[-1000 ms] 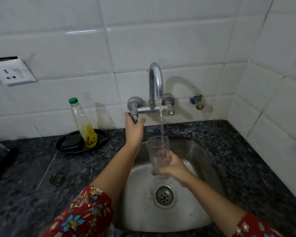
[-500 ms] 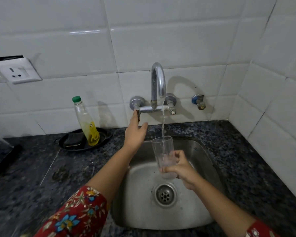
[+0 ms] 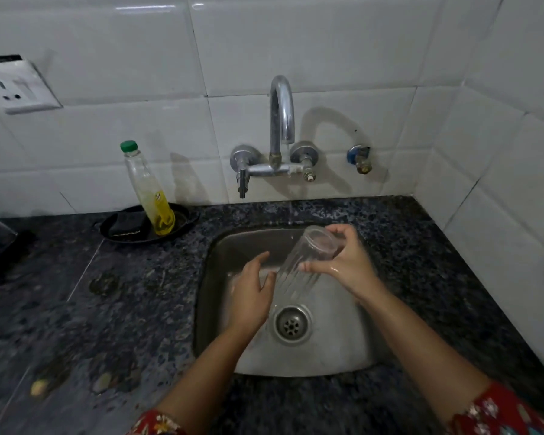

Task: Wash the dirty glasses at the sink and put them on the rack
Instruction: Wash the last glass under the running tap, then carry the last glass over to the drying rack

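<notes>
A clear ribbed glass is tipped mouth-down over the steel sink, its base up toward the far right. My right hand grips it, fingers curled round the base end. My left hand hovers beside the glass's lower part with fingers straight and spread, close to or touching its side. The tap on the tiled wall shows no stream of water. No rack is in view.
A soap bottle with a green cap stands in a black dish on the dark granite counter left of the sink. The drain lies below the glass. A wall socket is at far left, a tiled side wall at right.
My left hand left the tap handle and came down beside the glass. The water stream stopped. My right hand turned the upright glass over, mouth down.
</notes>
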Demonstrator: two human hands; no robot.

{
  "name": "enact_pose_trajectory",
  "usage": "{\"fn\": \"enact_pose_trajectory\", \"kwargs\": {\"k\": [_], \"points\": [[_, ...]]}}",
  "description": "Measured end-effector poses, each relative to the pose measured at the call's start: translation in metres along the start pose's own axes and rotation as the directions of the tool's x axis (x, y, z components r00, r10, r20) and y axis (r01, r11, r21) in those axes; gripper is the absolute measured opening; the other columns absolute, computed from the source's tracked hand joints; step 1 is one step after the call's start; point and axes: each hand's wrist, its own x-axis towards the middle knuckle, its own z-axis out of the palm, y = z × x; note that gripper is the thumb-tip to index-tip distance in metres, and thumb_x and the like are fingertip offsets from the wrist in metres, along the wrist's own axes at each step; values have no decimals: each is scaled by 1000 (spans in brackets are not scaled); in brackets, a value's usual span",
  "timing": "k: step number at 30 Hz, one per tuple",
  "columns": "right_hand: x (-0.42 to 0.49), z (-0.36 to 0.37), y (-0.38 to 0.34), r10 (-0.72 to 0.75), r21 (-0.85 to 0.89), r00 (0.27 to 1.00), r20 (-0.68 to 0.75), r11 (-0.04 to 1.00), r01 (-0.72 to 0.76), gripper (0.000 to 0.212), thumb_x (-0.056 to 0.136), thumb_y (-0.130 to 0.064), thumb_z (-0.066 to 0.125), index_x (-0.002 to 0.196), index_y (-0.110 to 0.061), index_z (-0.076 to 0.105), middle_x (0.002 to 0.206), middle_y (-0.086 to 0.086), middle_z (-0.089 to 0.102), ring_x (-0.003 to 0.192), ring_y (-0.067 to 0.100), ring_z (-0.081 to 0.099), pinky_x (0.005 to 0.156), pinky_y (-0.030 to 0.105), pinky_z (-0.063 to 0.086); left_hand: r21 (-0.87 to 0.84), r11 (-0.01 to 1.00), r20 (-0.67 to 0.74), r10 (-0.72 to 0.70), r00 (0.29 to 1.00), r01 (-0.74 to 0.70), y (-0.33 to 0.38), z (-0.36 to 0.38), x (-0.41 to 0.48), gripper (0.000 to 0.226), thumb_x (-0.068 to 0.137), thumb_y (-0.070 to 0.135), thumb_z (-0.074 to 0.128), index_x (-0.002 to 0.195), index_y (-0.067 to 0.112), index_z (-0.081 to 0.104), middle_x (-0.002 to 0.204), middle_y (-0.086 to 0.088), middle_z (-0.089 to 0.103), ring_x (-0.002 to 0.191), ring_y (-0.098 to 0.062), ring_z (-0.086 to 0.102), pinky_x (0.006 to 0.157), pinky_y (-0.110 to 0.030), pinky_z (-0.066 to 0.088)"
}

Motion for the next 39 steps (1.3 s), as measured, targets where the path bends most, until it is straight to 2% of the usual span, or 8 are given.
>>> {"fn": "enact_pose_trajectory", "kwargs": {"k": [9, 17, 21, 23, 27, 30, 34, 39], "points": [[-26, 3, -4, -260, -156, 966, 7, 953, 258, 72, 54, -23, 91, 112, -25, 50, 106, -16, 60, 95, 0, 60, 78, 19, 51, -137, 980, -5, -148, 989, 146, -9, 12, -26, 27, 95, 21, 58, 122, 17, 61, 120, 5, 65, 114, -11, 58, 100, -37, 47], [-23, 12, 17, -231, -123, 973, -33, 967, 225, 71, 54, -18, 91, 110, -25, 48, 107, -12, 58, 97, 7, 59, 81, 24, 49, -207, 966, 11, -156, 988, 155, -3, -3, -23, 23, 96, 15, 56, 119, 16, 63, 114, 6, 66, 107, -8, 60, 86, -18, 46], [-15, 32, 21, 7, 163, 991, -134, 987, 15, 70, 58, -14, 89, 113, -22, 46, 107, -8, 60, 98, 10, 60, 83, 27, 49, -466, 846, 41, -274, 961, 261, -6, -29, -19, 23, 97, 13, 55, 118, 16, 63, 112, 4, 69, 105, -8, 63, 77, -12, 48], [-9, 51, 15, 242, 450, 967, -77, 874, -183, 60, 68, -20, 84, 117, -20, 50, 113, 3, 64, 103, 22, 64, 83, 37, 53, -617, 719, 60, -360, 931, 318, -13, -52, -15, 22, 97, 17, 56, 118, 18, 64, 112, 3, 71, 105, -12, 65, 87, -22, 49], [-6, 115, -25, 483, 751, 826, 290, 420, -510, 17, 90, -30, 60, 101, -18, 57, 100, 13, 62, 88, 30, 63, 77, 44, 56, -788, 531, 23, -481, 877, 312, -38, -116, -4, 23, 96, 17, 55, 118, 18, 63, 105, 4, 74, 101, -15, 68, 87, -32, 48], [-7, 187, -52, 487, 784, 757, 436, 207, -585, 40, 88, -42, 60, 113, -10, 56, 112, 18, 61, 87, 35, 64, 58, 44, 58, -803, 542, -58, -485, 873, 248, -63, -184, -3, 24, 95, 15, 56, 118, 18, 62, 104, 5, 74, 100, -17, 68, 88, -32, 49], [-4, 299, -82, 461, 765, 699, 547, 64, -640, 64, 83, -47, 65, 127, -2, 53, 127, 24, 58, 92, 36, 64, 58, 43, 60, -793, 580, -159, -491, 856, 185, -109, -284, -5, 22, 95, 14, 55, 116, 19, 62, 106, 4, 72, 98, -14, 67, 85, -29, 48], [-3, 428, -123, 439, 731, 693, 572, 110, -673, 52, 83, -42, 67, 118, -5, 55, 127, 21, 57, 103, 38, 62, 69, 44, 57, -781, 613, -281, -519, 807, 122, -171, -396, -7, 24, 97, 14, 51, 119, 18, 61, 103, 5, 72, 95, -13, 67, 79, -27, 47]]}}
